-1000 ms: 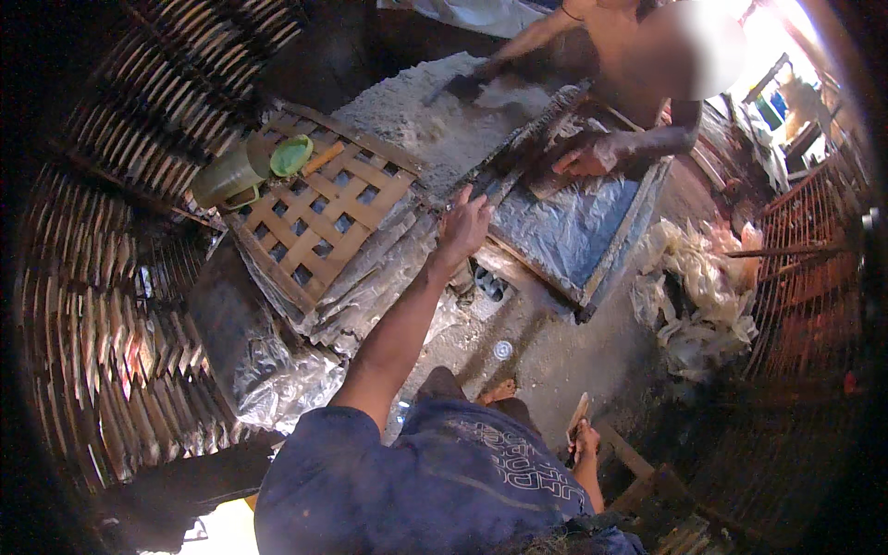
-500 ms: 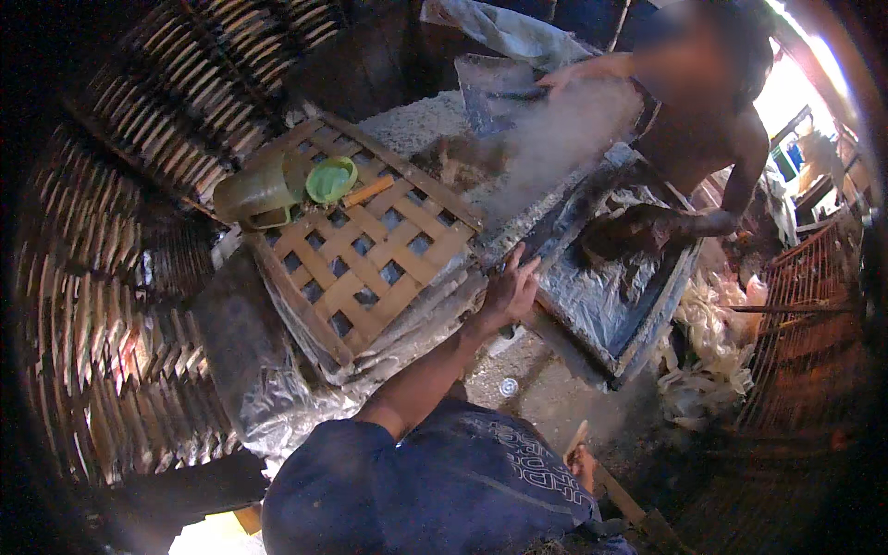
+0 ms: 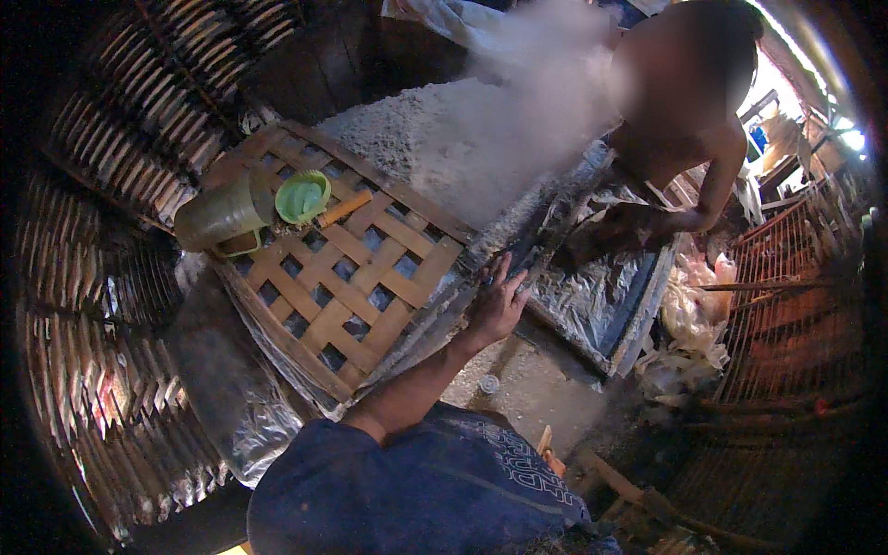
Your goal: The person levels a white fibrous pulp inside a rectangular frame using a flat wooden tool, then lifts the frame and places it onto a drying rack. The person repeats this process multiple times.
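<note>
My left hand [image 3: 499,305] reaches forward with fingers spread, at the gap between a woven wooden lattice panel [image 3: 393,245] and a tray lined with dark plastic [image 3: 592,310]. Nothing shows in its grasp; whether the fingertips touch the edge, I cannot tell. Low beside my dark blue shirt, my right hand [image 3: 555,463] is closed around a wooden stick [image 3: 544,438], mostly hidden by the shirt. On the panel lie a greenish plastic jug [image 3: 222,213] on its side, a small green bowl [image 3: 303,196] and a short orange-brown stick [image 3: 344,209].
Opposite, a co-worker [image 3: 680,153] leans over the tray, one hand on its plastic. A whitish, crumbly heap [image 3: 398,125] lies behind the panel under a pale cloud. Crumpled plastic bags [image 3: 694,305] sit at right; slatted walls [image 3: 102,305] enclose the space.
The pale cloud has grown and spread over the heap. The dark sheet near the co-worker's raised arm no longer shows. My left hand stays spread near the tray; the view has shifted slightly.
</note>
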The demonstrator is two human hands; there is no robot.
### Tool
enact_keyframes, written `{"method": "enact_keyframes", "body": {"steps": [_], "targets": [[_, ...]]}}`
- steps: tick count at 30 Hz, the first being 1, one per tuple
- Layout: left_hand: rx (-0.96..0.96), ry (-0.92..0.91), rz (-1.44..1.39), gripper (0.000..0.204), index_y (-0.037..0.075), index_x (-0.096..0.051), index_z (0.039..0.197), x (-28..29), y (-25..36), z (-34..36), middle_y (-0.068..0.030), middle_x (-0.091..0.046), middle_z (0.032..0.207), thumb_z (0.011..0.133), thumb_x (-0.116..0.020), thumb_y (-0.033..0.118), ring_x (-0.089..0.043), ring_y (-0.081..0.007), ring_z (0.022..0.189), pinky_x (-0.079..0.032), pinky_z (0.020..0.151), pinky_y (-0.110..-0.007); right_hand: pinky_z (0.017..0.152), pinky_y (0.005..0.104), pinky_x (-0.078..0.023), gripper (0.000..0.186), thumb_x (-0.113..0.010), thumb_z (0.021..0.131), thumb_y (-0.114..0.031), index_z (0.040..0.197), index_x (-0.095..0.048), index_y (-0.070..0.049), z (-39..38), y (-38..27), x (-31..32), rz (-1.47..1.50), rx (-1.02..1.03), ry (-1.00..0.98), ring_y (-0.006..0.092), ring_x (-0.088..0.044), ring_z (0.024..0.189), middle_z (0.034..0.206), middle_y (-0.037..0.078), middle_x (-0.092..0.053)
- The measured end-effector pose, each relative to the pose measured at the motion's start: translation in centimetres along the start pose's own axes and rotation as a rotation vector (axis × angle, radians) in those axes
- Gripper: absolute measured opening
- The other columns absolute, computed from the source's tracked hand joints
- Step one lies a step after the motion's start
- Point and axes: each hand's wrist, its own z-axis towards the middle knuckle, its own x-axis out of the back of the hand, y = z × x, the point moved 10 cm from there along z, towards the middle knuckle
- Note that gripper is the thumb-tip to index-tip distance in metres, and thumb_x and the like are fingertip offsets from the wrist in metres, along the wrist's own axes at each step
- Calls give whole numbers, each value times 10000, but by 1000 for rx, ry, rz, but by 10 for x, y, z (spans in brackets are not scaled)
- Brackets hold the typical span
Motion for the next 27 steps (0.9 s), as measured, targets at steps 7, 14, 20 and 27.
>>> {"method": "enact_keyframes", "body": {"steps": [7,14,20,27], "targets": [[-15,14,74,464,-2,-518,1344,0,-10,5,-227,-202,1561,960,-563,255,-295,-416,1401,-310,1129,-431,416,389,-409,454,-698,842,-465,920,-618,-25,-45,-46,51,594,-181,66,220,-520,479,669,94,-577],[56,-5,-200,430,31,-538,1338,-18,-22,-2,-218,-253,1544,962,-577,235,-436,-327,1307,-420,1032,-389,474,375,-417,529,-681,833,-540,877,-617,-17,-57,10,66,572,-235,59,221,-547,548,717,102,-601],[-111,77,171,438,38,-567,1309,-2,-11,7,-223,-310,1521,919,-600,237,-494,-407,1259,-450,1002,-430,419,368,-402,512,-703,826,-512,902,-592,-18,-49,81,37,718,-255,-60,221,-532,500,678,97,-577],[-60,75,30,450,40,-586,1288,3,-18,14,-223,-308,1521,907,-619,276,-496,-410,1255,-455,992,-438,355,359,-385,501,-728,817,-478,931,-562,-19,-43,91,9,901,-206,-134,222,-513,443,634,92,-549]]}}
